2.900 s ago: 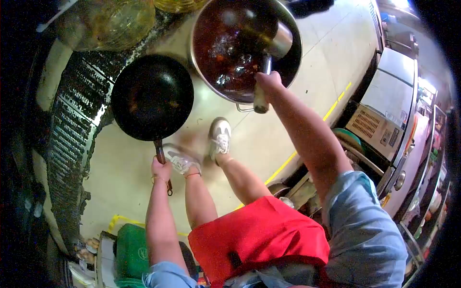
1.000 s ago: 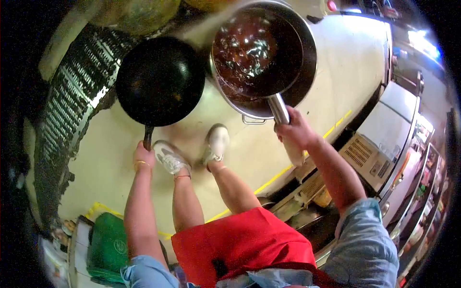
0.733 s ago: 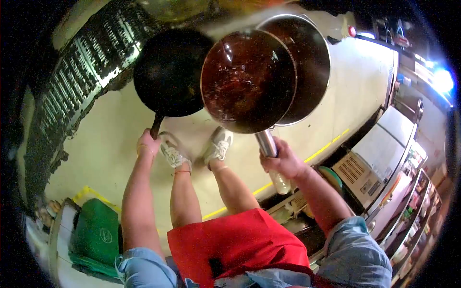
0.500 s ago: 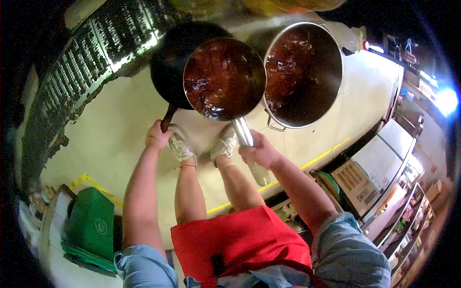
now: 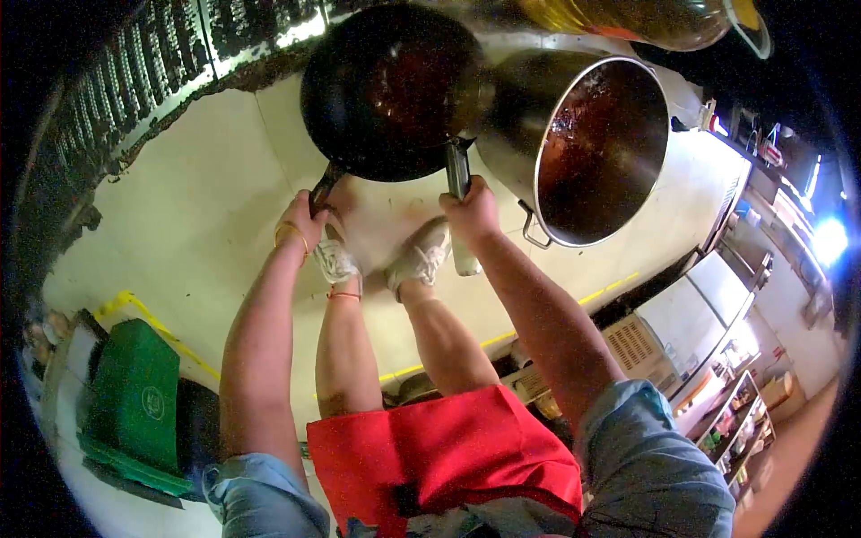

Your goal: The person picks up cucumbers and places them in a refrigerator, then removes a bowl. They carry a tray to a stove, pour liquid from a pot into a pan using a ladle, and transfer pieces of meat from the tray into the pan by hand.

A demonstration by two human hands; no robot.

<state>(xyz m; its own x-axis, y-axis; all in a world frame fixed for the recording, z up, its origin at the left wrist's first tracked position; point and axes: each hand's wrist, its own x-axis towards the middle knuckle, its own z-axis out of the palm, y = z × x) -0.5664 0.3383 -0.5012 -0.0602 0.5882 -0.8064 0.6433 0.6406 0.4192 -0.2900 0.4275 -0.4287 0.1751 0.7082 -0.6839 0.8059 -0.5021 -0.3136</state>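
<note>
My left hand point(image 5: 305, 220) grips the handle of a black wok point(image 5: 345, 117), which is held above the floor in front of me. My right hand point(image 5: 473, 213) is closed around the metal handle of a large round dipper point(image 5: 458, 169). The dipper's bowl is at the wok's right side and hard to make out against the dark metal. Dark red-brown liquid point(image 5: 413, 94) shows over the wok. Just right of it, a tall steel pot point(image 5: 511, 134) with side handles holds similar dark red-brown liquid point(image 5: 605, 152).
A large clear container of yellow liquid point(image 5: 664, 22) is at the top. Blackened metal grating point(image 5: 148, 81) lies upper left, a green bin point(image 5: 139, 394) lower left. A white appliance point(image 5: 691, 309) and shelves point(image 5: 740, 421) stand at right. My shoes point(image 5: 421, 255) are on the pale floor point(image 5: 215, 206).
The dipper, seen level and full of liquid before, has moved up and now merges with the wok's right side. Its handle has turned more upright. The wok appears higher, the pot farther right.
</note>
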